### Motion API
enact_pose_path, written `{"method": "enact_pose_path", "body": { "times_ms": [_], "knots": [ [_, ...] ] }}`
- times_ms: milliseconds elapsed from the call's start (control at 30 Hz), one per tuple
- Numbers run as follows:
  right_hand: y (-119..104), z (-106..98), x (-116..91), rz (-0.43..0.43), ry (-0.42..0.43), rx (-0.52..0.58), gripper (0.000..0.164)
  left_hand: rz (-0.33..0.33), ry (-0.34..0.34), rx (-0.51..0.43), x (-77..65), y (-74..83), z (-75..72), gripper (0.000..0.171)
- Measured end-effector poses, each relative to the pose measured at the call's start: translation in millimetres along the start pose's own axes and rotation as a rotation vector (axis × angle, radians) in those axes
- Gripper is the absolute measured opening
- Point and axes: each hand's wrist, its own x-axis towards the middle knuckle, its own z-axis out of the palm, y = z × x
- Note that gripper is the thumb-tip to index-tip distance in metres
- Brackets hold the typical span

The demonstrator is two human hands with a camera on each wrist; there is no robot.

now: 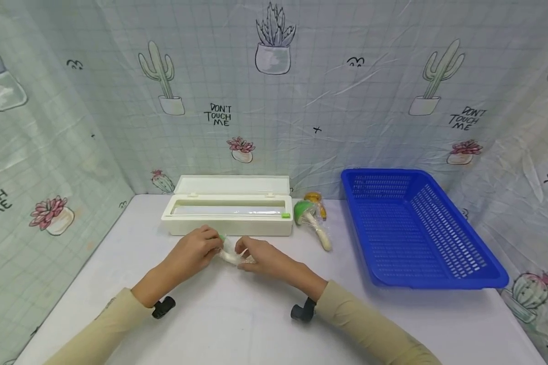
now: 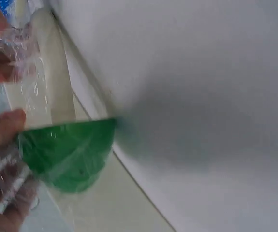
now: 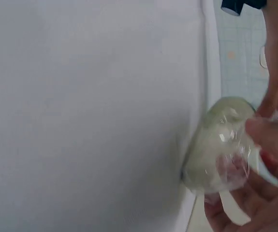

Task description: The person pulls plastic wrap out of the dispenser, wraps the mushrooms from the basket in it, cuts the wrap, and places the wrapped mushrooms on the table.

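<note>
A toy mushroom with a green cap (image 2: 71, 157) and a pale stem (image 2: 56, 72) lies between my two hands, with clear cling film (image 2: 30, 92) round it. On the cap side, my left hand (image 1: 197, 249) pinches the film with thumb and fingers. Curled fingers of my right hand (image 1: 267, 257) grip film at the stem side. The right wrist view shows the wrapped mushroom (image 3: 218, 154) against the right fingers, its shape blurred by shiny plastic. Just behind the hands stands a white cling film dispenser (image 1: 230, 228), its lid (image 1: 233, 185) raised.
Right of the dispenser lies another wrapped green-capped mushroom (image 1: 317, 228), with a wrapped orange-yellow item (image 1: 314, 196) behind it. A blue plastic basket (image 1: 358, 228) stands at the right. Patterned curtain (image 1: 301, 101) encloses the white table (image 1: 237, 324) at back and sides.
</note>
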Motion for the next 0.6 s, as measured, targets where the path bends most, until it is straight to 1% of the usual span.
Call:
{"method": "enact_pose_path", "body": {
  "times_ms": [67,100,133,200,300,400,467,533,600],
  "knots": [
    [-0.8,4.7,4.1,0.028,0.039,0.006,0.046,-0.065,0.010,0.002,3.7,4.5,4.2,0.018],
    [-1.5,6.6,6.6,0.035,0.060,-0.013,0.048,-0.090,0.018,-0.002,5.7,6.2,6.4,0.021],
    [-2.5,8.6,10.1,0.039,0.080,-0.037,0.047,-0.113,0.026,-0.013,6.8,7.1,8.0,0.024],
    [-4.0,11.5,16.3,0.029,0.122,-0.100,0.035,-0.145,0.034,-0.040,9.4,8.5,10.4,0.034],
    [-4.7,13.2,22.4,-0.014,0.185,-0.170,0.016,-0.194,0.012,-0.072,12.5,9.2,12.4,0.046],
    [-3.0,13.4,24.4,-0.064,0.231,-0.193,0.012,-0.248,-0.049,-0.065,14.0,9.4,11.5,0.051],
    [-1.5,13.1,24.4,-0.095,0.251,-0.211,0.011,-0.251,-0.103,-0.033,13.9,9.0,10.2,0.048],
    [0.2,13.1,24.7,-0.118,0.265,-0.227,0.011,-0.235,-0.152,0.007,13.3,8.6,9.4,0.040],
    [0.9,13.1,24.9,-0.118,0.271,-0.221,0.011,-0.215,-0.176,0.037,12.4,8.2,8.9,0.029]
  ]
}}
